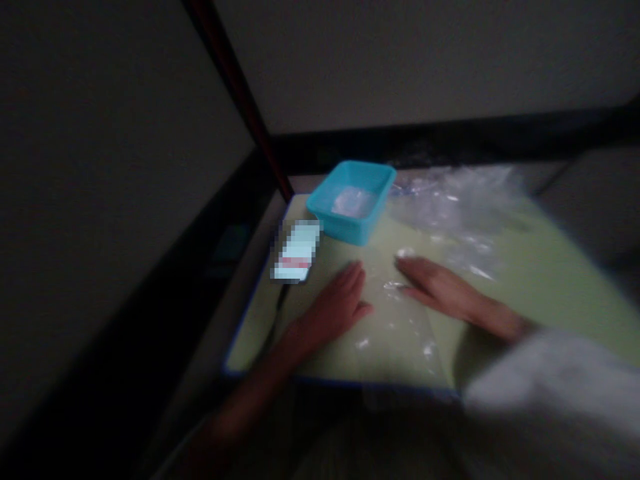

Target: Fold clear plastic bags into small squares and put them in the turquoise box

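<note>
A clear plastic bag [395, 333] lies flat on a pale green mat [540, 280] in front of me. My left hand [335, 303] rests flat on the bag's left edge, fingers stretched out and together. My right hand [440, 290] lies flat on the bag's upper right part, fingers extended. The picture is blurred by motion, so fine detail of the fingers is soft.
A turquoise plastic tub [373, 183] with something clear inside stands at the back of the mat. A heap of clear plastic bags [455, 200] lies to its right. A phone [296, 252] with a cable lies left of the tub. Walls close in at left and back.
</note>
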`<action>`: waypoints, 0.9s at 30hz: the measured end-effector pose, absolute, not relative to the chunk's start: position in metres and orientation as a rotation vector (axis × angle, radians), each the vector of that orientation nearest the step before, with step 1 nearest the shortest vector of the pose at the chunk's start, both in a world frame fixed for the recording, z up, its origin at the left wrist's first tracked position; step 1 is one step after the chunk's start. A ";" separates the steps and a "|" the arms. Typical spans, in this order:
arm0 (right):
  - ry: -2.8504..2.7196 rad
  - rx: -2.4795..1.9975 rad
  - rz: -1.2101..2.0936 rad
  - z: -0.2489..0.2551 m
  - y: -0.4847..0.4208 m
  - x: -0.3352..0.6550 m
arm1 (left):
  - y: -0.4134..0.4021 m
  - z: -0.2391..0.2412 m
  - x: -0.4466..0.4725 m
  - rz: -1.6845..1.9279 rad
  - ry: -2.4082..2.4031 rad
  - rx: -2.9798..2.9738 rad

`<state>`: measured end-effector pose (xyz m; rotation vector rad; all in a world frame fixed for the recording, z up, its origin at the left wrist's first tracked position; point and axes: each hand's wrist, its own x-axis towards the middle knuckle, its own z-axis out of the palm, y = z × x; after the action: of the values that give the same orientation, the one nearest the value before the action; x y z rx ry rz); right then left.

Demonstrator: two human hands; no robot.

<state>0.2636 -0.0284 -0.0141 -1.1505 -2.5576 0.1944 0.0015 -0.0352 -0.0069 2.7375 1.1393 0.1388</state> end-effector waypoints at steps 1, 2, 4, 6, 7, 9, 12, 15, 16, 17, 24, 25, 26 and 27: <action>-2.585 -1.156 0.171 -0.017 -0.027 0.263 | -0.033 -0.011 0.002 0.132 1.126 2.731; -2.603 -1.165 0.152 -0.019 -0.026 0.263 | -0.032 -0.014 0.002 0.143 1.118 2.721; -2.618 -1.186 0.150 -0.022 -0.024 0.266 | -0.031 -0.019 0.002 0.205 1.125 2.703; -2.616 -1.210 0.165 -0.023 -0.022 0.268 | -0.028 -0.022 0.001 0.254 1.147 2.699; -2.616 -1.220 0.170 -0.023 -0.022 0.269 | -0.027 -0.023 0.000 0.258 1.165 2.700; -2.601 -1.243 0.174 -0.021 -0.022 0.269 | -0.026 -0.021 -0.001 0.249 1.198 2.702; -2.502 -1.260 0.171 -0.016 -0.024 0.270 | -0.031 -0.009 0.004 0.293 1.140 2.727; -2.379 -1.234 0.148 -0.010 -0.025 0.271 | -0.044 0.002 0.023 0.321 0.811 2.794; -2.353 -1.223 0.139 -0.009 -0.025 0.272 | -0.048 0.003 0.030 0.302 0.674 2.815; -2.337 -1.216 0.131 -0.009 -0.025 0.273 | -0.052 0.003 0.038 0.266 0.560 2.835; -2.367 -1.172 0.135 -0.012 -0.023 0.276 | -0.070 -0.001 0.061 0.158 0.261 2.887; -2.378 -1.162 0.135 -0.012 -0.024 0.275 | -0.073 0.000 0.061 0.166 0.233 2.884; -2.390 -1.152 0.135 -0.012 -0.024 0.275 | -0.076 0.001 0.061 0.166 0.202 2.881; -2.404 -1.143 0.137 -0.013 -0.024 0.274 | -0.079 0.002 0.061 0.154 0.172 2.878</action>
<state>0.2743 -0.0239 -0.0125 -1.1431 -2.4043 0.1367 0.0612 -0.0790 0.0018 2.8778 0.1718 0.1540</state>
